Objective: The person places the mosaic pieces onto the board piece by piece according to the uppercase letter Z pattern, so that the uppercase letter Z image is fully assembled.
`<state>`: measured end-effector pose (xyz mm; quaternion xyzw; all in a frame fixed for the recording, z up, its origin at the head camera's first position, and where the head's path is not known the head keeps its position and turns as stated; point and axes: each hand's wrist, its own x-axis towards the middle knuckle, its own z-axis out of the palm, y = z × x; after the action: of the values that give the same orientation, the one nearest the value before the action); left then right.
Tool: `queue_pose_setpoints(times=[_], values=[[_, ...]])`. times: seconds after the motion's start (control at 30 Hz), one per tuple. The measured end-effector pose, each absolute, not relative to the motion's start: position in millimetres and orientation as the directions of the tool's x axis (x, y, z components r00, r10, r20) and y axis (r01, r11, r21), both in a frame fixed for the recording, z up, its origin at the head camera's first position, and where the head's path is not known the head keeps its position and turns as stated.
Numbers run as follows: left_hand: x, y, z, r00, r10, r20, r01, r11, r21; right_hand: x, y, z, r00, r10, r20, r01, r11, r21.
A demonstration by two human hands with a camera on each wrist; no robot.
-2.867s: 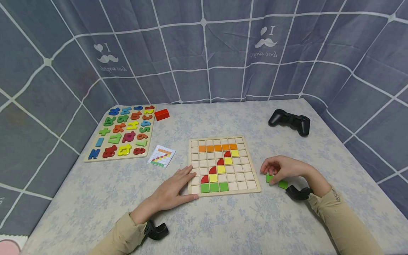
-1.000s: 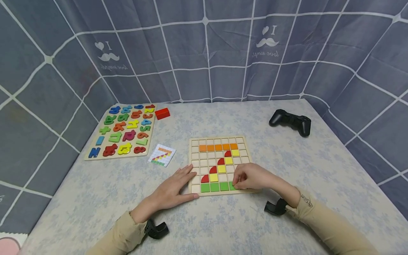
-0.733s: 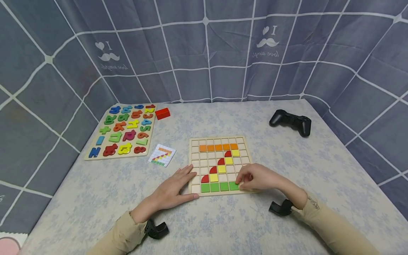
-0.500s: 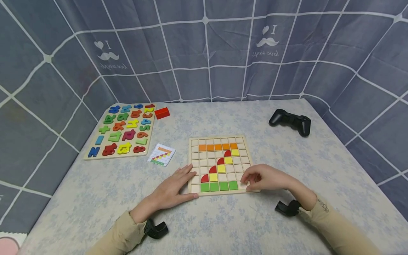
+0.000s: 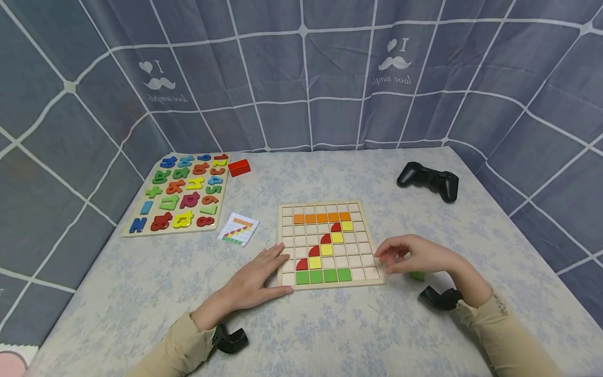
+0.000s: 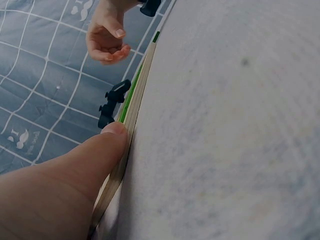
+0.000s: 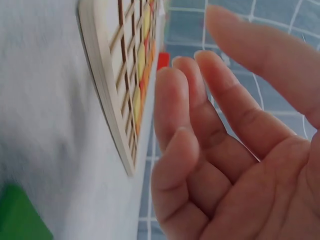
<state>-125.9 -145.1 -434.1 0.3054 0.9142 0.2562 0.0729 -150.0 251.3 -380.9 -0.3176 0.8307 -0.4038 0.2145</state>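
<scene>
A wooden grid board (image 5: pixel 356 261) lies mid-table, its cells partly filled with orange, yellow and green square tiles and red quarter-round tiles. Along its near row sit several green tiles (image 5: pixel 316 276). My left hand (image 5: pixel 252 280) rests with spread fingers on the board's left edge; in the left wrist view its thumb (image 6: pixel 95 160) touches the near corner. Just off the right edge hovers my right hand (image 5: pixel 416 255), fingers loosely bent and nothing between them, as the right wrist view confirms. A loose green tile (image 5: pixel 417 275) lies on the table below that hand, partly hidden by it.
Left of the board lies a small pattern card (image 5: pixel 238 229). Behind it are a letter-and-number puzzle board (image 5: pixel 155 212) and a red block (image 5: pixel 239 168). A black game controller (image 5: pixel 427 181) sits at the back right. A grid-patterned curtain (image 5: pixel 330 73) encloses the table.
My right hand carried a green tile from the right onto the near row, let it go, and drew back rightward off the board. My left hand has stayed in place.
</scene>
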Motion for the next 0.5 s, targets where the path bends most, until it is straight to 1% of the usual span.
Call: queue_pose_setpoints(times=[0.2,0.33,0.5], values=[[-126.2,-145.5,-434.7,-0.802,0.597,0.032,0.527,0.680,0.509,-153.7,265.5,-381.5,-0.715,-0.694,-0.087,-0.359,0.471,-0.806],[-126.2,-145.5,-434.8,-0.801,0.598,0.037,0.530,0.678,0.509,-157.1,273.6,-383.0,-0.708,-0.703,-0.069,-0.363,0.446,-0.818],[-125.8,-145.5,-434.7,-0.801,0.597,0.038,0.530,0.679,0.509,-161.2,283.8,-386.4,-0.692,-0.717,-0.086,-0.320,0.412,-0.853]])
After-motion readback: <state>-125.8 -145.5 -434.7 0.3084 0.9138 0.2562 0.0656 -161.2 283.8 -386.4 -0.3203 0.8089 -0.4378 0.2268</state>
